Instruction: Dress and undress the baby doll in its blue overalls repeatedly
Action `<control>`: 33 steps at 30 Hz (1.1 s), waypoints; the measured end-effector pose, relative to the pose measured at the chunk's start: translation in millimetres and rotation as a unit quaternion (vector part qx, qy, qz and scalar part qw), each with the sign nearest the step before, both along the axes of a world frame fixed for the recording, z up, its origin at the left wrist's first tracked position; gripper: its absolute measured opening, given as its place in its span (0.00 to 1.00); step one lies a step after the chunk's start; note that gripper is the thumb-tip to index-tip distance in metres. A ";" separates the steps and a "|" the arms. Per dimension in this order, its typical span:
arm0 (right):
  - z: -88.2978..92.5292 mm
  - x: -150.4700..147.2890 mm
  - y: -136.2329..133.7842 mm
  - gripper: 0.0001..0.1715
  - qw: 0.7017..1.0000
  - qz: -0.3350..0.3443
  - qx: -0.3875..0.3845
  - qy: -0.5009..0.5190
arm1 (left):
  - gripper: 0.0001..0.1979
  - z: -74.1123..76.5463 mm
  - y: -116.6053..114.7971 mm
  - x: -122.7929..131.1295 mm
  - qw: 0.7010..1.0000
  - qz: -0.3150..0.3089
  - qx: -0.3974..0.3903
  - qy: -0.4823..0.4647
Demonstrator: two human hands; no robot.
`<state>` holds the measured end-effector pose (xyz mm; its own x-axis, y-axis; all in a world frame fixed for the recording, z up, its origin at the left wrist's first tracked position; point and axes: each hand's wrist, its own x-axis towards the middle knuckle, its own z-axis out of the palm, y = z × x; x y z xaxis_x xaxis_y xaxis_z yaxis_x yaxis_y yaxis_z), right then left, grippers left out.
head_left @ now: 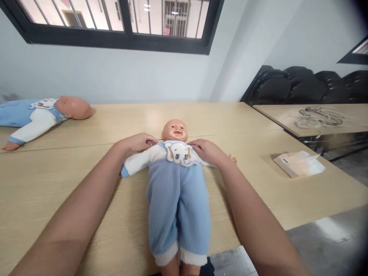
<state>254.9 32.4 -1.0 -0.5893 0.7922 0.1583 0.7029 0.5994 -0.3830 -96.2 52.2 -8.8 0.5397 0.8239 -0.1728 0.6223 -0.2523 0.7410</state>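
Note:
A baby doll [178, 184] in a blue fleece suit with an elephant bib lies on its back on the wooden table [57, 184], head away from me. My left hand [138, 142] rests on the doll's shoulder at the white sleeve, fingers curled over the cloth. My right hand [207, 150] lies on the other shoulder, fingers bent and pressing the fabric beside the bib. Both forearms reach in from the near edge on either side of the doll's legs.
A second doll [43, 117] in the same blue outfit lies at the far left of the table. A white packet [299, 163] sits at the right. Cables [319, 117] lie on a neighbouring table, with black chairs [287, 88] stacked behind.

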 end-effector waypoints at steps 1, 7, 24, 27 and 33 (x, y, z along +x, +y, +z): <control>0.0 2.8 1.4 0.22 1.000 0.006 0.012 -0.003 | 0.19 -4.0 -0.3 2.4 1.000 -0.001 -0.006 0.001; 2.4 5.0 0.4 0.19 0.998 0.028 0.043 -0.020 | 0.13 -11.1 -3.4 5.5 0.998 0.040 0.039 0.019; 0.4 -9.0 -4.6 0.22 0.990 -0.081 0.040 -0.107 | 0.14 2.7 -8.8 2.5 0.999 0.043 -0.026 -0.002; 0.8 -6.4 -3.3 0.22 0.995 -0.041 0.037 -0.086 | 0.20 15.0 -11.3 -0.6 0.996 0.054 -0.050 -0.052; 0.2 -8.9 -0.9 0.30 0.992 -0.039 0.078 -0.096 | 0.24 35.6 -21.0 11.4 0.998 0.029 0.043 0.035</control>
<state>246.0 31.5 -0.8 -0.5581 0.8114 0.1734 0.8005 0.5815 -0.1450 -84.9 31.2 26.8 0.4793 0.8671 -0.1354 0.6869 -0.2746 0.6729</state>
